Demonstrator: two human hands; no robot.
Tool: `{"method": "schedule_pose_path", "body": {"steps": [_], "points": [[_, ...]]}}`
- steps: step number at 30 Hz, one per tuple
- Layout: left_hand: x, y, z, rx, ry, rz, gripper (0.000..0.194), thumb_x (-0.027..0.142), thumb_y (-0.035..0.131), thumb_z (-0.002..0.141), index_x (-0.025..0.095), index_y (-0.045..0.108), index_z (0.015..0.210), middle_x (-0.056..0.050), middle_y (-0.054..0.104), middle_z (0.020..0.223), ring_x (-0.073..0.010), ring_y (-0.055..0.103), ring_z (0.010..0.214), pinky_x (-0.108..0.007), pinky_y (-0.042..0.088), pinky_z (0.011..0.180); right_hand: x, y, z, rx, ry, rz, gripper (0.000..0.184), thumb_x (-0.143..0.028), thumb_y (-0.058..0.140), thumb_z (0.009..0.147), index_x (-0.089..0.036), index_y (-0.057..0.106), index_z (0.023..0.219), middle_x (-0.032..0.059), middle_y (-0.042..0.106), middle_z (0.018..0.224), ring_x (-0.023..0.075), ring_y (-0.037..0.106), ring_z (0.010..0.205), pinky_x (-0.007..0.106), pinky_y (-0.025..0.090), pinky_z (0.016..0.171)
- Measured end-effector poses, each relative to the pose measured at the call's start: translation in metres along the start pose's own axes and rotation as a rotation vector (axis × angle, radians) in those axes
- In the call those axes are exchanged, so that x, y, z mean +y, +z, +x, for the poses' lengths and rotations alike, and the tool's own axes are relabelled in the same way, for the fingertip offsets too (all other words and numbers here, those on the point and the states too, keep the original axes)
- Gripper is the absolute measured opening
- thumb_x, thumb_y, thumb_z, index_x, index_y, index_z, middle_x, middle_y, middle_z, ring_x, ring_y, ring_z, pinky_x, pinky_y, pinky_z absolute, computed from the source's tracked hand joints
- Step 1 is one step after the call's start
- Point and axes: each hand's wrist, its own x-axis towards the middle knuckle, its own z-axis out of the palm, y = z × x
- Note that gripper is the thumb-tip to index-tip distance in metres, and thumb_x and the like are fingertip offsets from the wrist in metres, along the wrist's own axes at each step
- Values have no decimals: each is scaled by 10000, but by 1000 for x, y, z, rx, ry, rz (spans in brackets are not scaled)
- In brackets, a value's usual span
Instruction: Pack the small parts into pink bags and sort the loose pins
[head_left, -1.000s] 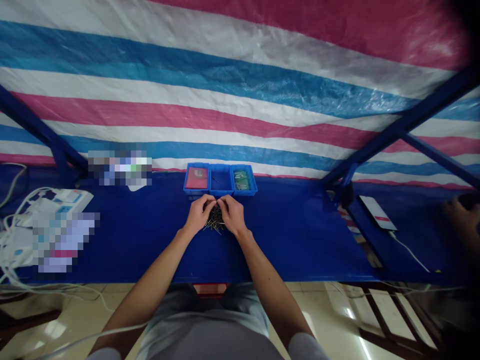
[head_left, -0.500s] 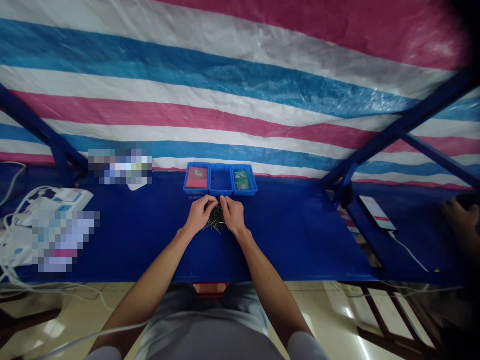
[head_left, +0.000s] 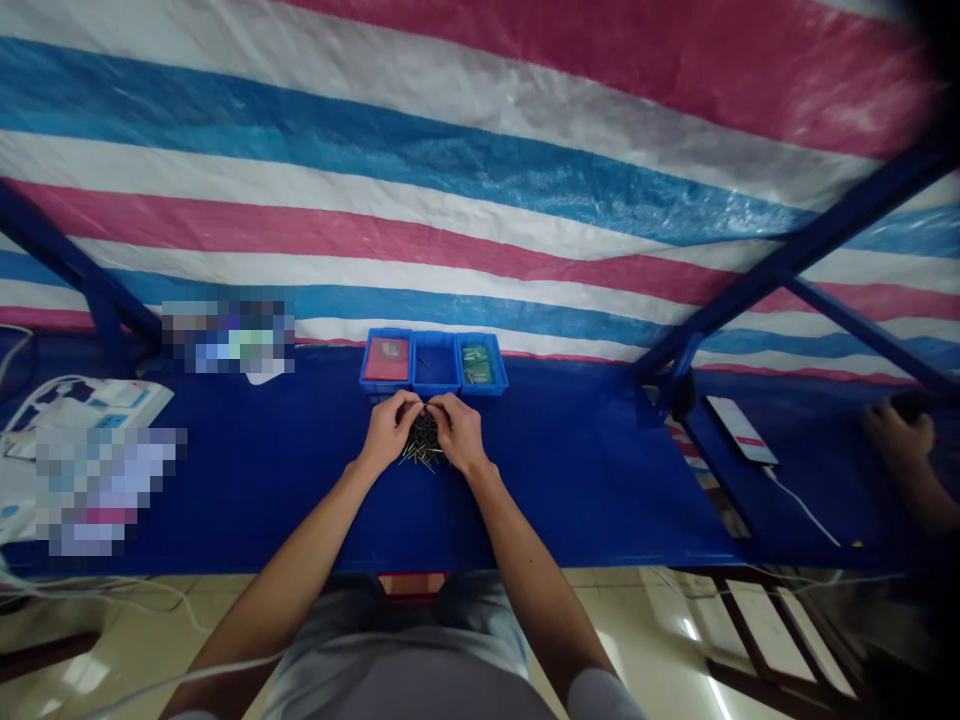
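Note:
My left hand (head_left: 390,432) and my right hand (head_left: 459,432) meet above a small pile of thin, screw-like pieces (head_left: 423,442), dark with some yellowish ends. On each hand the thumb and fingers are pinched together, the tips of both nearly touching. Whatever sits between them is too small to make out. Just beyond my fingers stand three joined blue bins. A red packet lies in the left bin (head_left: 386,385), and green packets fill the right bin (head_left: 484,388). One small dark piece lies in the middle bin (head_left: 436,384).
The blue table (head_left: 585,470) runs below a striped tarp (head_left: 480,180). On the left are a white power strip (head_left: 142,405), cables and blurred items. To the right, past a blue frame bar (head_left: 679,370), lie a phone (head_left: 741,430) on a cable and another person's hand (head_left: 900,435).
The whole view has shifted slightly, so most things sit a little further left. My fingertips have drawn slightly closer together over the pile. The bins stay put on the table.

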Motion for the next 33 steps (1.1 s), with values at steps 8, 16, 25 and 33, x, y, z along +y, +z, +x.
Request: {"method": "schedule_pose_path", "body": {"steps": [8,16,25,33], "points": [[0,2,0,14,40,27,199,336,548,964,182,646,887,-13,672,789,-142,590,680,-256,440,692,-2,3,-1,-12,79,-62,366,-362,381,1038,-198,550,758,-10,551,662,130,499,599,252,341,617],[2,2,-1,13,53,26,216,339,551,960,188,666,858,-22,712,794,-159,640,716,-263,467,714,1,4,1,4,174,75,489,-440,349,1040,-194,406,621,-33,389,560,109,389,520,264,253,554],[3,0,-1,-5,27,10,267,374,553,961,183,645,799,-16,688,738,-149,614,662,-258,448,677,-5,-2,3,40,164,147,451,-421,431,1016,-183,510,641,-27,470,582,112,442,553,248,331,582],[4,-1,-1,-9,-19,-11,317,424,523,966,180,614,785,-10,644,692,-145,579,630,-253,432,646,-6,-5,4,45,177,201,293,-325,534,959,-183,745,811,20,687,702,145,583,606,251,437,631]]}}
